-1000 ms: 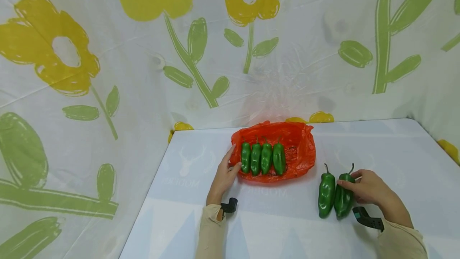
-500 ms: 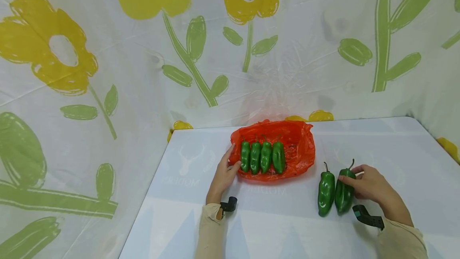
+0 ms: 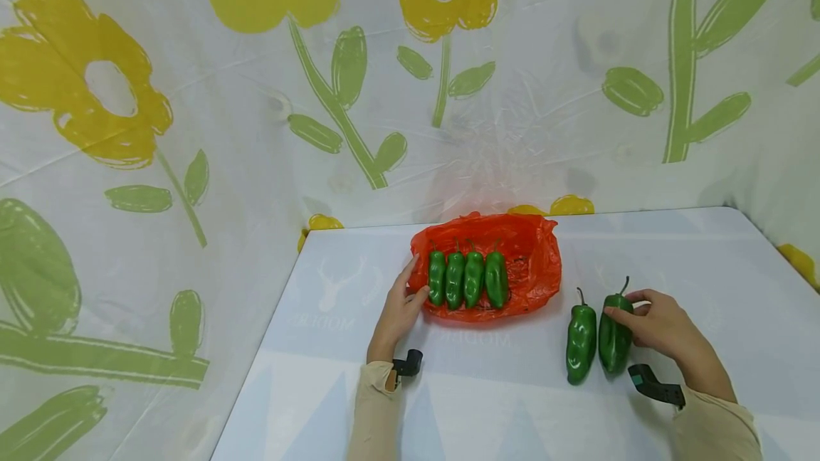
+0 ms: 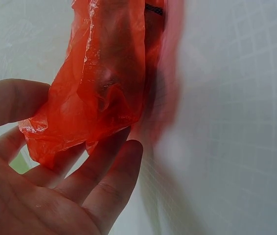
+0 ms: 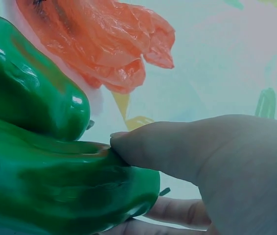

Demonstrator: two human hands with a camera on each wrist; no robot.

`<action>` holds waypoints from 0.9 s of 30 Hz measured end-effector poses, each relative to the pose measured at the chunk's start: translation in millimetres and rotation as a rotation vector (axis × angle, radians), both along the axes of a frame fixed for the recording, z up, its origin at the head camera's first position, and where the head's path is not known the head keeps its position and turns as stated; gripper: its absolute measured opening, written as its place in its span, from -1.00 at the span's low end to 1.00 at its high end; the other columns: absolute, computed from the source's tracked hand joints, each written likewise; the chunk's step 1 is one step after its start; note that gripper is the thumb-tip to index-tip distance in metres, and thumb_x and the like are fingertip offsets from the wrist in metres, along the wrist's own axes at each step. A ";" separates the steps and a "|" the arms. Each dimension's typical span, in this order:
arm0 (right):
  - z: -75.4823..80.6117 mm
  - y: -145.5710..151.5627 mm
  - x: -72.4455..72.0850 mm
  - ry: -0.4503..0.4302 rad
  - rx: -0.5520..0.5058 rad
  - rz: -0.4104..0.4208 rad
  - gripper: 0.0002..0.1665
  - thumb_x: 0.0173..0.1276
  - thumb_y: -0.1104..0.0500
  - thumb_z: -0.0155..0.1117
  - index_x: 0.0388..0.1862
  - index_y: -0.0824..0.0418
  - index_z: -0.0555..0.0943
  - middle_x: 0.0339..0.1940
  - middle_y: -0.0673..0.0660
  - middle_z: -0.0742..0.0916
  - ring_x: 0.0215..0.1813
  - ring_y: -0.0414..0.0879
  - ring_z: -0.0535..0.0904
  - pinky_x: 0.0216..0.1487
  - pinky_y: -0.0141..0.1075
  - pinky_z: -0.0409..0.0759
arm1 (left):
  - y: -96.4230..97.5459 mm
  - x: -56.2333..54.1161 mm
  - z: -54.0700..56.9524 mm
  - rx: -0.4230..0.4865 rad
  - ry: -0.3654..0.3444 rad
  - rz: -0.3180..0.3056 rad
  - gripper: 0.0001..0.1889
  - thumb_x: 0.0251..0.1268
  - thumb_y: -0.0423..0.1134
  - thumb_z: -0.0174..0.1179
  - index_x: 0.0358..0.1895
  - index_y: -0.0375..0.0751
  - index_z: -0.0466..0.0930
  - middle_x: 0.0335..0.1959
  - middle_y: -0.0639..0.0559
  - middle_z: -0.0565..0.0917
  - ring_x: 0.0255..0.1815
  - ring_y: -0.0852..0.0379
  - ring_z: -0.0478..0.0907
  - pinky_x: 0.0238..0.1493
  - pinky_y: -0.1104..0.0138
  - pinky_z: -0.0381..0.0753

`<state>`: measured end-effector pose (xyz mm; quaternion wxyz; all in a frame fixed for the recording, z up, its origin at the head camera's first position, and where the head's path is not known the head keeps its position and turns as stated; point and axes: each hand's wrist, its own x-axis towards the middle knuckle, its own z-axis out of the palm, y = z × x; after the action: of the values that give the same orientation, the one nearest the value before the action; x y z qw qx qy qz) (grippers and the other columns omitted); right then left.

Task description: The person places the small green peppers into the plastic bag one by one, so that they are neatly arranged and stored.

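Observation:
My right hand (image 3: pixel 660 326) grips a glossy green pepper (image 3: pixel 616 340) near its stem end, thumb on one side and fingers on the other. Beside it on the table lies another green pepper (image 3: pixel 581 343), stem pointing away. At the left end of an opened red plastic bag (image 3: pixel 534 283), my left hand (image 3: pixel 398 313) holds the bag's edge between thumb and fingers. Inside the bag, several green peppers (image 3: pixel 474 279) stand in a row toward its left side. The left wrist view shows the red plastic (image 4: pixel 99 93) between the thumb and fingers; the peppers inside are hidden there.
The white table (image 3: pixel 500 404) bears faint printed shapes, and its far edge meets a hanging flowered sheet (image 3: pixel 532 141). That sheet also runs along the left and right sides. Black cameras are strapped to the left wrist (image 3: pixel 410 363) and right wrist (image 3: pixel 655 384).
The pepper in my right hand has moved slightly away from me and to the right, widening its gap from the neighbouring pepper. My left hand stays at the bag.

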<state>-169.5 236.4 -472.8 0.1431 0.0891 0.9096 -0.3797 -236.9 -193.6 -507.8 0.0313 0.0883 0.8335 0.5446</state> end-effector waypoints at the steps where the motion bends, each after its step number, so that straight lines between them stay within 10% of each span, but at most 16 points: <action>1: -0.2 0.3 0.0 0.005 0.000 -0.001 -0.10 0.51 -0.15 0.22 0.30 0.67 0.29 0.00 0.63 0.64 -0.29 -0.05 0.74 -0.26 -0.14 0.79 | 0.2 0.1 0.3 0.001 -0.001 0.000 -0.29 0.54 -0.26 0.10 0.67 0.13 0.09 0.67 -0.14 0.18 0.42 -0.32 0.49 0.41 -0.11 0.56; 27: 2.3 0.6 1.4 0.049 -0.020 -0.062 -0.05 0.56 -0.19 0.12 0.41 0.66 0.25 0.23 0.73 0.47 -0.18 0.07 0.75 -0.20 -0.11 0.83 | 0.1 1.2 -0.5 0.007 0.024 -0.005 -0.30 0.55 -0.25 0.13 0.66 0.09 0.12 0.66 -0.18 0.19 0.42 -0.34 0.47 0.40 -0.15 0.55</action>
<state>-168.1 237.0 -470.5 0.1098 0.1066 0.9059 -0.3950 -235.7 -193.5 -508.3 0.0225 0.0972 0.8317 0.5461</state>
